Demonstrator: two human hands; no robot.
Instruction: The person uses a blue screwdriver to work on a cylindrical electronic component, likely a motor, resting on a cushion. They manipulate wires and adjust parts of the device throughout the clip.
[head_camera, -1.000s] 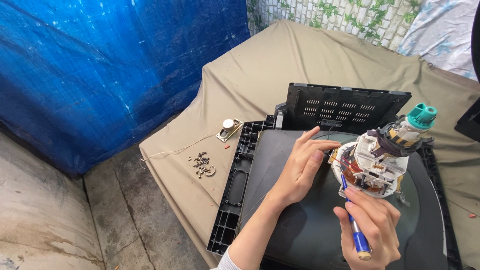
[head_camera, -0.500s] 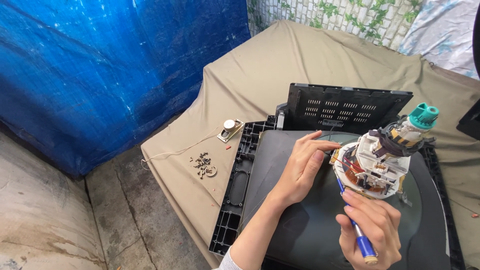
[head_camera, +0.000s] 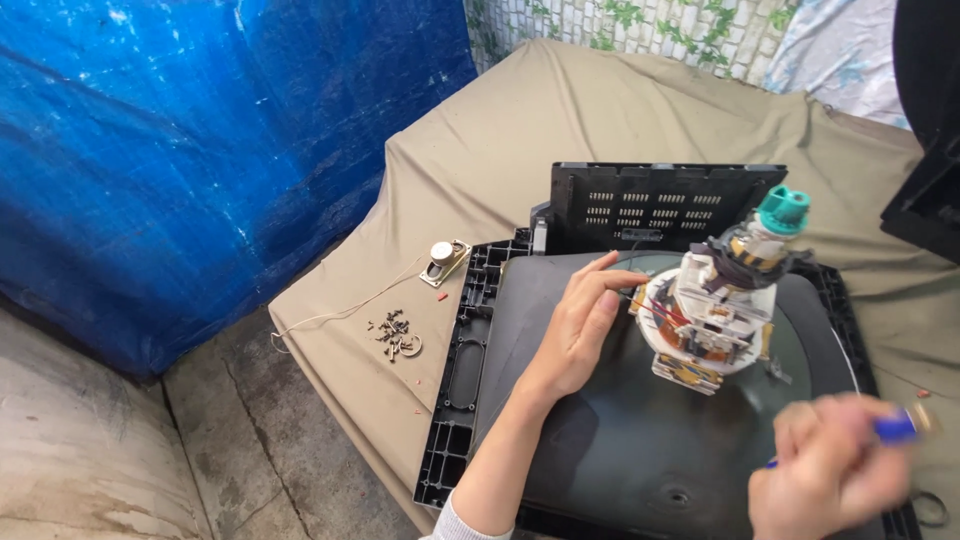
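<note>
Right hand (head_camera: 830, 470), blurred, low at frame bottom, fist closed round a blue-handled tool (head_camera: 893, 428). Left hand (head_camera: 580, 325) flat, fingers loosely spread, on the dark picture tube (head_camera: 610, 440), fingertips touching the white neck assembly (head_camera: 715, 315). Beyond: black vented panel (head_camera: 660, 205); loose screws (head_camera: 392, 333) on the tan cloth (head_camera: 480, 180).

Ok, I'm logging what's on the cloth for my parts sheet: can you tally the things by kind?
Picture tube with yoke: 1
Black vented panel: 1
Small speaker: 1
Pile of screws: 1
Blue-handled tool, blurred, in the right hand: 1
Total: 5
</note>
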